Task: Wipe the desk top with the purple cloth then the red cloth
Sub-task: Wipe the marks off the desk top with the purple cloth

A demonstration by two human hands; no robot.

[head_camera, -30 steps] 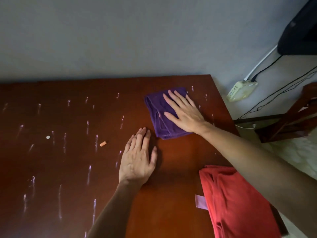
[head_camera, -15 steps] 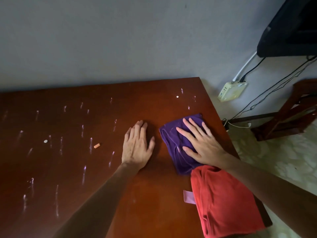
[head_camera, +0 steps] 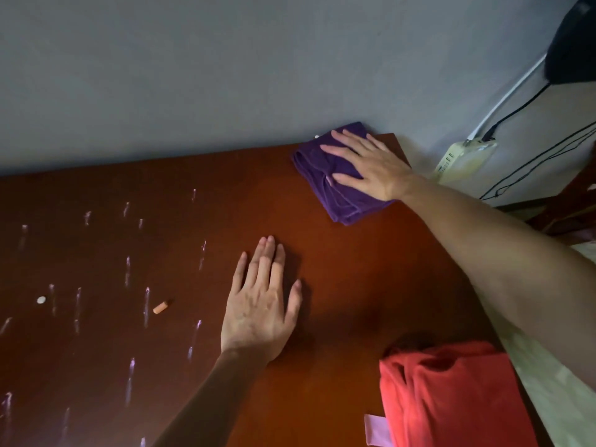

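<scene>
A folded purple cloth point(head_camera: 325, 185) lies at the far right corner of the dark red-brown desk top point(head_camera: 354, 285), against the wall. My right hand point(head_camera: 371, 164) presses flat on it with straight, spread fingers. My left hand point(head_camera: 261, 304) rests flat on the bare wood in the middle of the desk, fingers straight. A folded red cloth point(head_camera: 451, 398) with a pale tag sits at the near right edge, below my right forearm.
White chalk-like streaks point(head_camera: 146, 306) cover the left half of the desk. A small orange stub point(head_camera: 160, 307) and a white pellet point(head_camera: 41, 300) lie among them. A white power strip point(head_camera: 464, 154) with cables hangs on the wall beyond the desk's right edge.
My right hand has slid the purple cloth away from the red cloth, up to the far right corner by the wall. The left hand has stayed flat on the desk.
</scene>
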